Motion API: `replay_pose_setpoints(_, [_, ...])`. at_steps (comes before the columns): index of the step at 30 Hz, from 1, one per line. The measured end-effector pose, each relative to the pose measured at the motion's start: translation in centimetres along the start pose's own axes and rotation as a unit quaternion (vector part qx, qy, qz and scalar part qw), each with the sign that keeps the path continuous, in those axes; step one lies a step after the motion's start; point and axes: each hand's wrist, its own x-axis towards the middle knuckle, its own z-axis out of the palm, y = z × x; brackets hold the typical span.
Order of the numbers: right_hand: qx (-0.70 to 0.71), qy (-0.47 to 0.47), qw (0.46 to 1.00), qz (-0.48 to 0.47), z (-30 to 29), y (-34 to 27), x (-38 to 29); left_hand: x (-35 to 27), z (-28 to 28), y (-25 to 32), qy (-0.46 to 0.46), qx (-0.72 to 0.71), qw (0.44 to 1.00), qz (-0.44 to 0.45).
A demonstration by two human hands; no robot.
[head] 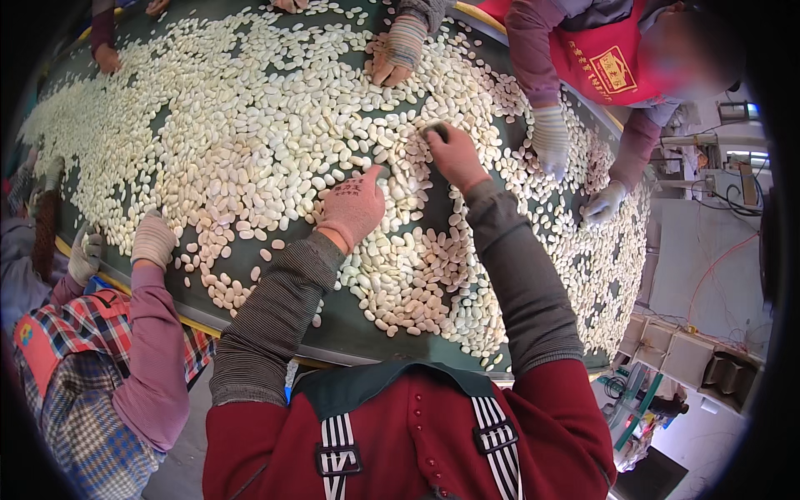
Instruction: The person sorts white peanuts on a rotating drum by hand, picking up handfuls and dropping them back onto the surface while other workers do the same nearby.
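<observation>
Many pale white beans (pixel 250 137) lie spread over a dark green belt or table surface (pixel 340 331) in front of me. My left hand (pixel 354 203), in a pink knit glove with dark fingertips, rests low over the beans near the middle, its fingers pointing away from me. To its right, my right hand (pixel 454 153), in a similar pink glove, is over the beans beside a bare dark strip, with thumb and fingers bent towards each other. Whether either hand holds a bean cannot be made out. A heap of beans (pixel 406 281) lies between my forearms.
Co-workers' gloved hands reach over the beans at the far side (pixel 400 50), at the right (pixel 550 140) (pixel 604 203) and at the left (pixel 153 237). A yellow-edged table rim (pixel 200 322) runs along my side. Boxes (pixel 681 350) and cables are at the far right.
</observation>
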Motion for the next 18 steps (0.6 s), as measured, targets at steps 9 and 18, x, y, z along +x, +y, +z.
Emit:
replay_pose_setpoints(9, [-0.366,-0.153,0.918,0.005,-0.3,-2.7,2.9,7.6,0.6,3.5,0.008,0.138,0.983,0.123])
replay_pose_setpoints(18, [0.549,-0.083,0.779,0.290,-4.2,-0.2,-9.2,4.4,-2.8,-1.4,-0.074,-0.402,0.912,0.040])
